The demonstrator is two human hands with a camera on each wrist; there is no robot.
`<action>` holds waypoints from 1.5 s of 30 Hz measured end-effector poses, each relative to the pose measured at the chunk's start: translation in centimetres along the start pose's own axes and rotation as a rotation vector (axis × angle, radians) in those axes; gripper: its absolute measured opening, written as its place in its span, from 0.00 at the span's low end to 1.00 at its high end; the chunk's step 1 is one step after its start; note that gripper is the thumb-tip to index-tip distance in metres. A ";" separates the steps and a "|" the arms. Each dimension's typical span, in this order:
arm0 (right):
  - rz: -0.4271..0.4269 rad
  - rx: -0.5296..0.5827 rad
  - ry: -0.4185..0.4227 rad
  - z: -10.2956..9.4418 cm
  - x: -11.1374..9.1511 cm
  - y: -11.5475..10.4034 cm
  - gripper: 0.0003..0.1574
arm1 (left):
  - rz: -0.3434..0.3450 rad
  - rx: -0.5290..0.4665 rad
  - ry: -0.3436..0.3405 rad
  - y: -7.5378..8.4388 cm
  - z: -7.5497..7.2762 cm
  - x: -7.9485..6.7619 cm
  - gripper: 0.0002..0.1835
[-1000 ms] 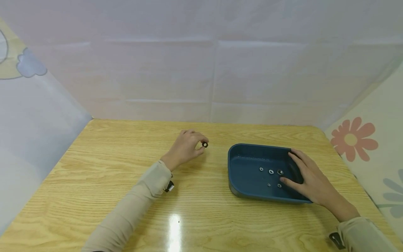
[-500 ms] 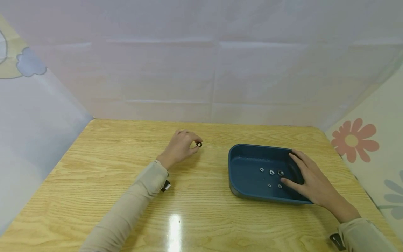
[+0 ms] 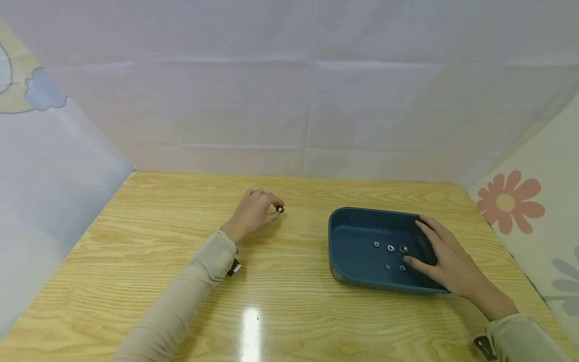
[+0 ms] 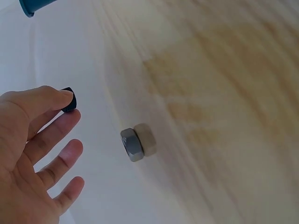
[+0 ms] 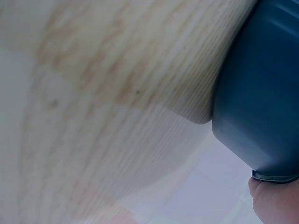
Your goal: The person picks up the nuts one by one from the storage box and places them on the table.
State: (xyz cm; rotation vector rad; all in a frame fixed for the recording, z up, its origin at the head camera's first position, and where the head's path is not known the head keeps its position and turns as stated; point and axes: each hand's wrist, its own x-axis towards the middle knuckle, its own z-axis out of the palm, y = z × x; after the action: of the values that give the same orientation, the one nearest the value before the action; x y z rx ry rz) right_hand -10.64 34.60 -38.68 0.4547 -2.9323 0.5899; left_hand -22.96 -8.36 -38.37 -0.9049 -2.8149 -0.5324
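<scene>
My left hand (image 3: 251, 213) pinches a small black nut (image 4: 69, 100) between thumb and index finger, above the table left of the tray. In the left wrist view its other fingers are loosely spread, and a grey hex nut (image 4: 132, 145) stands on the table close by. The head view hides that grey nut. A dark blue tray (image 3: 332, 256) stands right of the middle, with several small silver nuts (image 3: 391, 248) on its floor. My right hand (image 3: 448, 261) rests over the tray's right end, fingers at the far corner and thumb reaching inside near the nuts.
The wood-grain table (image 3: 289, 301) runs back to a pale cloth backdrop (image 3: 307, 100). Printed cloth sides flank it, with a red flower (image 3: 508, 201) on the right. A black wrist strap (image 3: 233, 267) hangs under the left cuff.
My left hand has moved left, away from the tray, with the black nut still pinched. My right hand and the tray have kept their places.
</scene>
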 end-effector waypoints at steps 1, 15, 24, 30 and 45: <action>0.001 0.002 -0.001 0.0 0.0 0.0 0.61 | -0.005 0.002 -0.004 -0.1 0.0 0.0 0.11; 0.009 0.004 -0.005 0.0 0.0 0.1 0.61 | -0.053 0.021 -0.044 -0.7 0.1 -0.2 0.10; 0.013 0.009 -0.011 -0.1 0.1 0.0 0.61 | -0.104 0.010 -0.105 -0.8 0.0 -0.3 0.10; 0.011 0.007 -0.010 -0.2 0.1 0.0 0.61 | -0.097 0.060 -0.135 -0.8 0.1 -0.2 0.07; 0.006 0.007 -0.004 0.0 0.1 0.1 0.61 | -0.099 0.069 -0.180 -0.7 0.1 -0.3 0.08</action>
State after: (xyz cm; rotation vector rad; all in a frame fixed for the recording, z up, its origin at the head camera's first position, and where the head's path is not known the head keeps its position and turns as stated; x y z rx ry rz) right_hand -10.72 34.63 -38.66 0.4480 -2.9374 0.6005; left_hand -23.10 -9.00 -38.78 -0.8444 -3.0317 -0.3808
